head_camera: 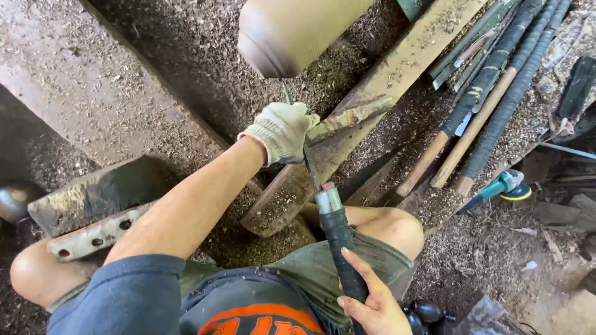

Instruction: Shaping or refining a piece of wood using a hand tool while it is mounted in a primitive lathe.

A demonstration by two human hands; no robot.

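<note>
Fingers of the bare right hand wrap the black-taped handle of a long chisel, closed round its lower end close to the body. That low grip looks meant to give leverage and steer the steel from well back. A metal ferrule sits where handle meets blade, above the right knee.

Further out, the gloved left hand is curled shut over the blade, pressing it down onto a worn tool rest, a rough bar lying across a slanted plank. Holding near the tip seems to steady the edge; the glove likely guards against chips. The tip points up toward a pale, rounded wood blank mounted just beyond; whether steel touches wood I cannot tell.

To the left, a dark metal block and a drilled steel bar lie beside the left knee.

To the right, several spare chisels with taped or bare wooden handles lean together in a row, handles down, within reach of the right hand. A teal angle grinder lies below them.

Sawdust and shavings cover the bare, dusty floor. It is a rough, dim workshop with scrap pieces at the far right.
</note>
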